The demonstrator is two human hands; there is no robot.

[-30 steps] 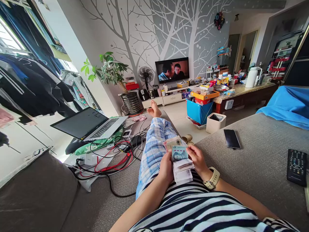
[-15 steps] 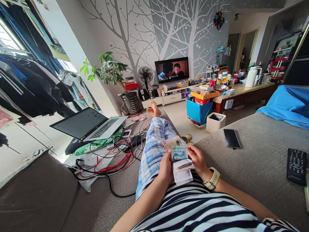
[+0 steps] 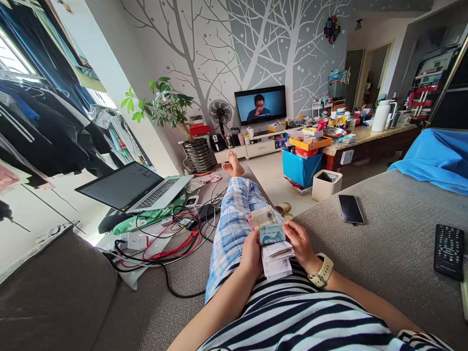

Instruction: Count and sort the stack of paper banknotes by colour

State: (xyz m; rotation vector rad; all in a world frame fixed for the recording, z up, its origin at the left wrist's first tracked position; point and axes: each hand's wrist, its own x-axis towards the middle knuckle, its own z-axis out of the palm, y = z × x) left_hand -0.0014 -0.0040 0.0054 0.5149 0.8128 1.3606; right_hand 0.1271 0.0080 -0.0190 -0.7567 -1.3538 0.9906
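Note:
Between my hands, above my lap, is a blue-green banknote [image 3: 272, 235]. My left hand [image 3: 252, 253] grips its left edge, while my right hand [image 3: 299, 240] pinches the right edge between thumb and fingers. Below the note, a stack of white paper slips [image 3: 278, 261] rests against my striped shirt. Just beyond, on my checked trousers, lie pinkish and tan banknotes [image 3: 262, 217], partly hidden behind the blue-green one. A cream watch [image 3: 321, 271] is on my right wrist.
I sit on a grey sofa [image 3: 395, 253] with legs stretched out. To the left are an open laptop [image 3: 135, 187] and tangled cables [image 3: 183, 234]. A phone [image 3: 351, 209] and a remote control [image 3: 449, 252] lie to the right. Beyond stand a bin [image 3: 326, 186] and a blue box [image 3: 300, 168].
The blue-green banknote has tilted slightly, its top edge a little lower, and my fingers have shifted only slightly. The picture on the television has changed.

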